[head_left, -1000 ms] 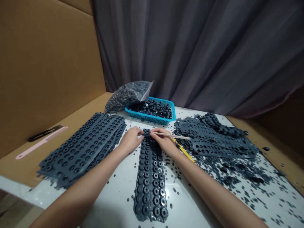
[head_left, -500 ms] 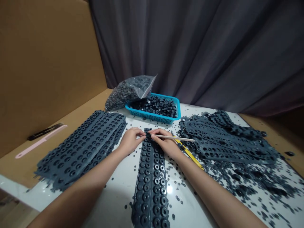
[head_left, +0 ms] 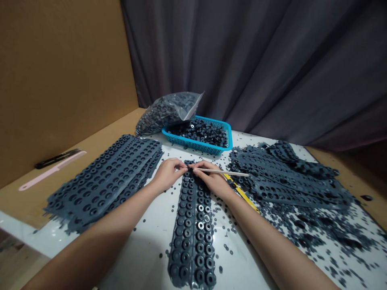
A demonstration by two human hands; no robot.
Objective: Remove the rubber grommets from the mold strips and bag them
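Note:
A long dark grey rubber strip (head_left: 193, 225) studded with ring-shaped parts lies lengthwise on the white table (head_left: 151, 245) in front of me. My left hand (head_left: 167, 174) pinches the strip's far end with thumb and fingers. My right hand (head_left: 211, 179) is closed round a thin wooden stick (head_left: 229, 173), whose tip rests at that same far end. Both hands nearly touch each other over the strip.
A stack of similar strips (head_left: 105, 177) lies to the left, and a heap of emptied strips (head_left: 287, 177) to the right. A blue basket (head_left: 226, 139) of loose rings and a plastic bag of rings (head_left: 169, 110) stand behind. A yellow tool (head_left: 242, 193), a pink comb (head_left: 51, 171) and scattered scraps lie about.
The view has shifted slightly, so the scene sits a little higher and further right. My hands stay at the strip's far end, with the stick still in the right one.

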